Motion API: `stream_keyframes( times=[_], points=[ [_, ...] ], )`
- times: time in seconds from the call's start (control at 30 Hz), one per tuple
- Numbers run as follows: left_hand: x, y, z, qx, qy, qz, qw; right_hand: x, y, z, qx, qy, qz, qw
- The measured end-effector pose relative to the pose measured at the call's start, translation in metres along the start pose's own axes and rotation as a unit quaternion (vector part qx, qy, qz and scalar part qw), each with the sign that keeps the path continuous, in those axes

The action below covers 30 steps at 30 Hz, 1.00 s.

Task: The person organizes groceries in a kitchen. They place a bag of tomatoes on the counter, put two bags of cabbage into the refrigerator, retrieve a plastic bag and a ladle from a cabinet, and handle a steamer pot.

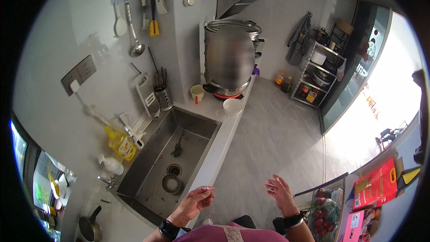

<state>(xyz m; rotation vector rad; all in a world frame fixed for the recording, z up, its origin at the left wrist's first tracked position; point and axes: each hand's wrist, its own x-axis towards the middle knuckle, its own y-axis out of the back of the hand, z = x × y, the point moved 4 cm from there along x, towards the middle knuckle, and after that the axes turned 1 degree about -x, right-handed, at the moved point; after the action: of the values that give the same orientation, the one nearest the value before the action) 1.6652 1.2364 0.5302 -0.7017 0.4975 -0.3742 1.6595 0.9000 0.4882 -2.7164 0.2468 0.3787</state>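
My left hand [195,203] is held over the front edge of the counter, beside the stainless steel sink [210,131], with its fingers loosely curled and nothing in them. My right hand [281,193] is raised over the grey floor to the right, fingers apart and holding nothing. Inside the sink lie a round metal strainer [171,184] next to the drain [174,170] and a dark scrap [177,149]. Behind the sink stand a yellow detergent bottle [122,144] and a white pump bottle [112,165]. A white bowl [232,107] sits on the counter past the sink.
Beyond the bowl is a steel pan [231,90], partly blurred. A small pan [90,228] lies at lower left. Utensils, among them a ladle [137,49], hang on the wall. Shelves with produce [324,218] stand close at my right; a metal rack [302,80] is farther off.
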Motion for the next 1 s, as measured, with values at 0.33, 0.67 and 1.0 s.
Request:
stream_keyframes(
  times=[0.33, 0.67, 1.0],
  points=[
    [0.342, -0.152, 0.060, 0.002, -0.142, -0.008, 0.990, 0.296, 0.170, -0.160, -0.083, 0.015, -0.065, 0.994],
    [0.579, -0.283, 0.153, 0.033, -0.250, 0.043, 0.967, 0.570, 0.147, -0.388, -0.119, 0.065, -0.230, 0.964],
    [0.767, -0.274, 0.273, 0.071, -0.250, 0.028, 0.965, 0.801, 0.011, -0.496, -0.094, 0.164, -0.248, 0.950]
  ],
)
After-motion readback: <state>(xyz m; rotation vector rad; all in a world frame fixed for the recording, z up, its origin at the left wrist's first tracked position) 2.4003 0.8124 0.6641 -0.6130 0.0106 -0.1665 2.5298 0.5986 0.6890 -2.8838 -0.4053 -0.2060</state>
